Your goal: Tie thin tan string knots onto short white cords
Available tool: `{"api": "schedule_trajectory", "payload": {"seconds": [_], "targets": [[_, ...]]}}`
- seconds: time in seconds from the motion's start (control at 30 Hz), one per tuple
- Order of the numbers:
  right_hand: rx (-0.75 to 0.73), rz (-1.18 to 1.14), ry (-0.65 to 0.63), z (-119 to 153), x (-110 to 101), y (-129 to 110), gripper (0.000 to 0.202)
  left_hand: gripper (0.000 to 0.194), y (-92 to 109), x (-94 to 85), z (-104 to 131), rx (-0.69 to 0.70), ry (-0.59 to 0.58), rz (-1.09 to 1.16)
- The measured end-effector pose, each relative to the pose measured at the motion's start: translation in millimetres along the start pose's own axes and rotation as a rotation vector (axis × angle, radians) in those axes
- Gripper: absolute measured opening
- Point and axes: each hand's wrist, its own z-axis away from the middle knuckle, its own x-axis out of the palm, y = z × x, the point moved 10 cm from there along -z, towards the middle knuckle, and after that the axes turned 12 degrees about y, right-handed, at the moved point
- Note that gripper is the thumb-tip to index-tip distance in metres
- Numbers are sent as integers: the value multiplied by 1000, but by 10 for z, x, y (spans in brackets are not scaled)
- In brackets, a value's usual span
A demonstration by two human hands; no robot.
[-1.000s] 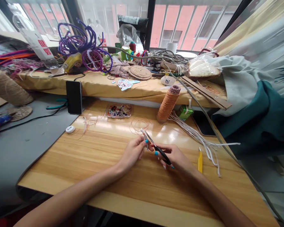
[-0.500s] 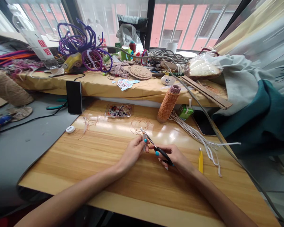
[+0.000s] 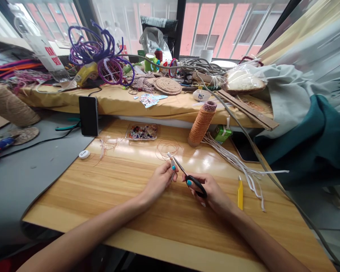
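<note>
Head view. The right hand (image 3: 212, 190) grips the black handles of the scissors (image 3: 187, 175), its fingers (image 3: 189, 183) closed around the loops; the blades point toward 11 o'clock and look nearly shut. The left hand (image 3: 160, 179) sits just beside, at 9 o'clock of the blades, its fingers (image 3: 172, 168) pinched on something fine at the blade tips. It is too thin to make out, and it may be a strand from the loose coil of thread (image 3: 167, 148) lying on the wooden surface (image 3: 102, 189) at 12 o'clock of the hands.

For a clean cut, the pinched strand should probably be kept taut and fed deep between the blades rather than at the very tips, with the left fingertips held clear of the edges.

The orange thread cone (image 3: 200, 124) stands upright at 1 o'clock, near the coil but apart from it. The bead tray (image 3: 141, 132) lies at 11 o'clock, and a yellow tool (image 3: 240, 194) rests at 3 o'clock, just beside the right wrist.
</note>
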Motion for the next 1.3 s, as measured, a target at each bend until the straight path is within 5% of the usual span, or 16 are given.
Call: {"api": "schedule_trajectory", "payload": {"seconds": [0.73,1.07,1.17,1.3], "targets": [[47,141,12,20,33,-24,35,27,14,-59,18,115,65,-297],[4,234,-5,59,58,-38,36,23,33,-50,6,99,55,-222],[-220,456,123,26,-98,-226,33,26,20,-68,0,94,64,-210],[-519,1072,499,61,-504,-557,31,29,40,-148,-28,108,111,-222]]}}
